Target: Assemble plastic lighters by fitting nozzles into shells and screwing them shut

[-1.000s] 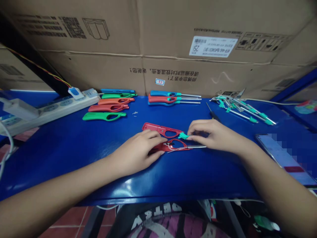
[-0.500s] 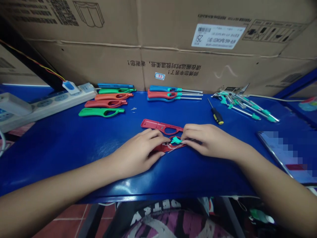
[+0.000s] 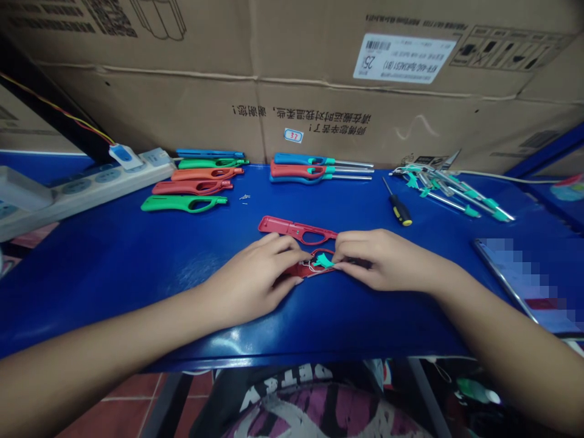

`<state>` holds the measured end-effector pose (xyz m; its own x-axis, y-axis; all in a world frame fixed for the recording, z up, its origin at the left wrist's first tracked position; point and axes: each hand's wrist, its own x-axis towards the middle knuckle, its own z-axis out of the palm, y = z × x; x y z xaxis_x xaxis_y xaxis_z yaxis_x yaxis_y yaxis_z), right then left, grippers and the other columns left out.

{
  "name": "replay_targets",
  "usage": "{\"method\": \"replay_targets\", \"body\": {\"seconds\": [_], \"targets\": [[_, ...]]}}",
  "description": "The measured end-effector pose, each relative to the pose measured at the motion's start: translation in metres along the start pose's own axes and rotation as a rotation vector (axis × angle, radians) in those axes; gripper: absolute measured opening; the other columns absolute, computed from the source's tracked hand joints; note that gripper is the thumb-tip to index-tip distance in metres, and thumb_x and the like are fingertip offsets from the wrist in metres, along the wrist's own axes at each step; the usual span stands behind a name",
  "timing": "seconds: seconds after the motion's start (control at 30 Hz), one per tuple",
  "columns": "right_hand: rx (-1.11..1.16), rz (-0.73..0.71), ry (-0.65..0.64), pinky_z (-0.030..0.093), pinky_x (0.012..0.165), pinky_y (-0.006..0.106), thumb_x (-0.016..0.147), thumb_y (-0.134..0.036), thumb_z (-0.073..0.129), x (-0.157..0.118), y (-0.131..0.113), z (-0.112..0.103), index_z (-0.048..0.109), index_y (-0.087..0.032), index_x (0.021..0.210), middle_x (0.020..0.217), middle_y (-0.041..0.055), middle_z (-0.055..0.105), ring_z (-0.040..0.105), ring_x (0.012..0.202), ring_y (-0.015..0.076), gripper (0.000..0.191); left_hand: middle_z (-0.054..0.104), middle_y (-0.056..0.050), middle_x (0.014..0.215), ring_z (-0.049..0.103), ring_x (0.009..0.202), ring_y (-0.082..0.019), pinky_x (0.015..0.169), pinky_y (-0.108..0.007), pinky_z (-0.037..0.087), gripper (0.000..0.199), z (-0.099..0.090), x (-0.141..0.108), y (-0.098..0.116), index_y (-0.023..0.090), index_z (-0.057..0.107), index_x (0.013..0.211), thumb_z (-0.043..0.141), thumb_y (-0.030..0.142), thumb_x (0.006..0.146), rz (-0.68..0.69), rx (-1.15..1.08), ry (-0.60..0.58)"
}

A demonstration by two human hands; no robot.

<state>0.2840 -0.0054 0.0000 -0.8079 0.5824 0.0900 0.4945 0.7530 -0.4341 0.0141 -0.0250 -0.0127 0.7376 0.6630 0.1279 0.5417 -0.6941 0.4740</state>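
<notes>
My left hand (image 3: 260,272) is closed around the rear of a red lighter shell half (image 3: 314,272), which lies near the middle of the blue table. Pinched at the front of that shell, by a teal trigger (image 3: 323,261), are the fingertips of my right hand (image 3: 378,261). Thin white wires run inside the shell between the hands. My fingers hide both ends of it, so what exactly the right fingertips pinch is partly covered. Just behind lies the other red shell half (image 3: 285,227), its inner side facing up, its tip close to my right knuckles.
Closed lighter shells (image 3: 187,204) line the back left, beside a white power strip (image 3: 91,190). Lighters with metal tubes (image 3: 301,171) lie at back centre. A screwdriver (image 3: 400,212), metal tube assemblies (image 3: 456,191), a phone (image 3: 524,286) and small screws (image 3: 245,197) also lie there. Behind stands a cardboard box (image 3: 191,115).
Both hands stay at the red shell with only slight finger shifts. The teal trigger sits marginally lower in the picture, and the whole view has tilted a little.
</notes>
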Motion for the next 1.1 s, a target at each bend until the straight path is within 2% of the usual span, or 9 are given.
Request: {"method": "replay_targets", "body": {"seconds": [0.2, 0.33, 0.47, 0.67, 0.97, 1.1], "targets": [[-0.07, 0.002, -0.032, 0.042, 0.069, 0.026, 0.099, -0.021, 0.052, 0.001, -0.002, -0.001, 0.062, -0.017, 0.092, 0.091, 0.0034, 0.061, 0.057, 0.079, 0.0144, 0.014, 0.062, -0.008, 0.114, 0.055, 0.112, -0.024, 0.097, -0.042, 0.05, 0.033, 0.0, 0.0, 0.0, 0.021, 0.063, 0.13, 0.058, 0.019, 0.097, 0.0, 0.002, -0.005], [-0.24, 0.021, -0.098, 0.038, 0.064, 0.028, 0.097, -0.014, 0.048, 0.002, -0.006, -0.002, 0.061, -0.018, 0.093, 0.096, 0.004, 0.06, 0.054, 0.074, 0.015, 0.014, 0.062, -0.008, 0.115, 0.055, 0.111, -0.025, 0.097, -0.042, 0.049, 0.032, 0.002, 0.001, 0.0, 0.021, 0.063, 0.129, 0.058, 0.02, 0.098, 0.002, -0.004, -0.006], [-0.397, 0.013, -0.162, 0.033, 0.058, 0.028, 0.09, -0.004, 0.047, 0.002, -0.01, -0.001, 0.059, -0.018, 0.099, 0.105, 0.0056, 0.061, 0.052, 0.068, 0.0144, 0.021, 0.062, -0.008, 0.115, 0.055, 0.112, -0.025, 0.097, -0.042, 0.049, 0.031, 0.003, 0.002, 0.0, 0.021, 0.063, 0.128, 0.057, 0.019, 0.098, 0.003, -0.004, 0.0], [-0.453, -0.01, -0.197, 0.033, 0.059, 0.028, 0.077, 0.004, 0.051, 0.001, -0.015, -0.001, 0.057, -0.019, 0.104, 0.114, 0.0076, 0.059, 0.057, 0.078, 0.0165, 0.036, 0.062, -0.008, 0.113, 0.055, 0.108, -0.024, 0.095, -0.041, 0.049, 0.03, 0.002, 0.001, 0.003, 0.021, 0.064, 0.126, 0.057, 0.018, 0.097, 0.007, -0.009, 0.01], [-0.402, -0.051, -0.144, 0.032, 0.059, 0.028, 0.092, -0.004, 0.044, 0.006, -0.01, 0.005, 0.057, -0.016, 0.097, 0.096, 0.0057, 0.061, 0.053, 0.073, 0.0162, 0.018, 0.062, -0.008, 0.11, 0.055, 0.108, -0.024, 0.096, -0.04, 0.049, 0.03, 0.003, 0.001, 0.001, 0.018, 0.065, 0.125, 0.058, 0.015, 0.095, 0.005, -0.033, 0.024], [-0.394, -0.083, -0.115, 0.032, 0.058, 0.028, 0.092, -0.004, 0.043, 0.006, -0.008, 0.006, 0.056, -0.016, 0.093, 0.091, 0.005, 0.061, 0.05, 0.07, 0.0161, 0.017, 0.063, -0.008, 0.11, 0.056, 0.108, -0.024, 0.096, -0.04, 0.05, 0.031, 0.002, 0.002, 0.0, 0.018, 0.065, 0.125, 0.06, 0.015, 0.095, -0.014, -0.056, 0.031]]}}
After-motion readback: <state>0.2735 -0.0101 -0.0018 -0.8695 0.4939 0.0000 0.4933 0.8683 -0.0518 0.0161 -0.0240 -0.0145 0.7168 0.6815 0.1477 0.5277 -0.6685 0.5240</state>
